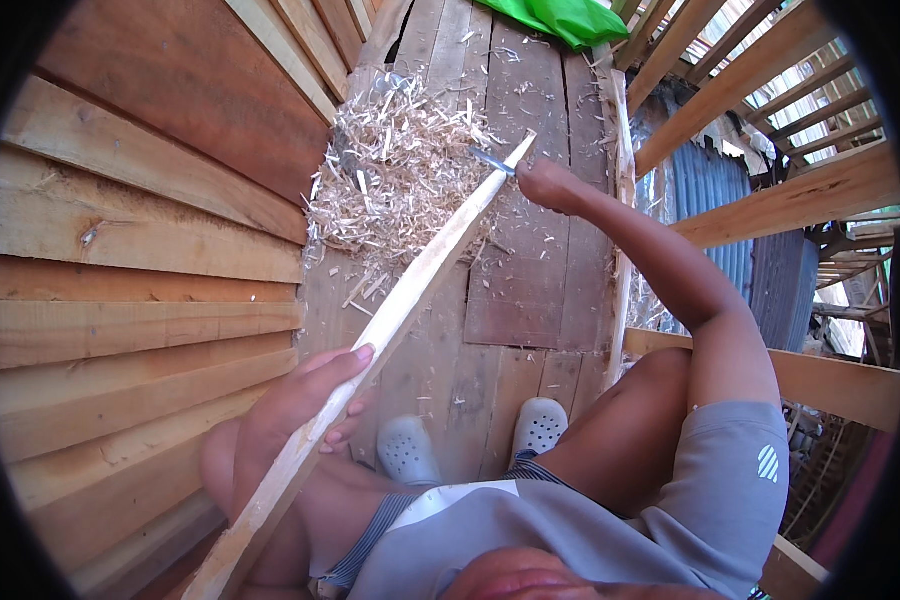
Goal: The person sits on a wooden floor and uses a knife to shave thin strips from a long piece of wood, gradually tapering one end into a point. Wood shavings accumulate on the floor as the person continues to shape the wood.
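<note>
A long, pale wooden pole [400, 305] slants from the lower left up to a tapered far end. My left hand [315, 400] is wrapped round its lower half, the thumb lying along the wood. Near the far tip, my right hand [545, 187] is closed on a knife; its handle is hidden in my fist. The knife's blade [492, 161] crosses the pole just below the tip and seems to touch the wood. Beneath the far half lies a heap of wood shavings [400, 170] on the plank floor [515, 290].
Overlapping wooden boards [140, 320] form a wall close on my left. Wooden rails [790, 200] edge the right side, with blue corrugated metal sheeting [710, 190] beyond. A green plastic sheet [560, 18] lies at the far end. My grey clogs [407, 450] rest on the planks.
</note>
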A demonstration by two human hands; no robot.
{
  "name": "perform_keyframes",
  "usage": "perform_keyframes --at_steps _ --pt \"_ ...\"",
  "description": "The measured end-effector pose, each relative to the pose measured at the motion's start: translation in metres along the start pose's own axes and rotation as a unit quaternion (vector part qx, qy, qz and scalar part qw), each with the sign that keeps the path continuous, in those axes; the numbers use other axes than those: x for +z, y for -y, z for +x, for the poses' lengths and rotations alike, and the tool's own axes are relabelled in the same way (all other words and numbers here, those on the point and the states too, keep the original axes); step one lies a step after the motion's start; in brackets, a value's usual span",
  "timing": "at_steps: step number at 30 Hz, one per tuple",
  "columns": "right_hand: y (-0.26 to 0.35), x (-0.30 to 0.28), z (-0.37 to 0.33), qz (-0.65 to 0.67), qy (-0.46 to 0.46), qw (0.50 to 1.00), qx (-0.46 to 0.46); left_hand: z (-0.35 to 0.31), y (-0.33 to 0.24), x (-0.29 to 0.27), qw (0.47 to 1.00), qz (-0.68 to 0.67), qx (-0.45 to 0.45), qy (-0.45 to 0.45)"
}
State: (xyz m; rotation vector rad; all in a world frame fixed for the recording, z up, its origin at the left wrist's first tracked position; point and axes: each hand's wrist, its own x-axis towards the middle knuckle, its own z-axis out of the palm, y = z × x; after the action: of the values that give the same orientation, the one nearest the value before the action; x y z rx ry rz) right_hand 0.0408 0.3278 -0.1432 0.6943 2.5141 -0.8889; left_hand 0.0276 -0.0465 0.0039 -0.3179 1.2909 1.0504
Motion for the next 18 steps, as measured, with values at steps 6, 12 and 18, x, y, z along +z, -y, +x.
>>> perform_keyframes --at_steps 6,12,18 --pt "-0.014 0.014 0.018 0.074 -0.021 0.995 0.055 -0.001 -0.002 0.005 1.000 0.014 -0.008 -0.024" --pt "-0.017 0.024 0.016 0.134 -0.049 0.987 0.074 0.001 -0.001 0.005 1.000 0.014 -0.010 -0.019" --pt "-0.003 0.014 0.005 0.119 -0.022 0.986 0.116 0.007 -0.003 0.009 0.999 0.030 -0.003 -0.021"
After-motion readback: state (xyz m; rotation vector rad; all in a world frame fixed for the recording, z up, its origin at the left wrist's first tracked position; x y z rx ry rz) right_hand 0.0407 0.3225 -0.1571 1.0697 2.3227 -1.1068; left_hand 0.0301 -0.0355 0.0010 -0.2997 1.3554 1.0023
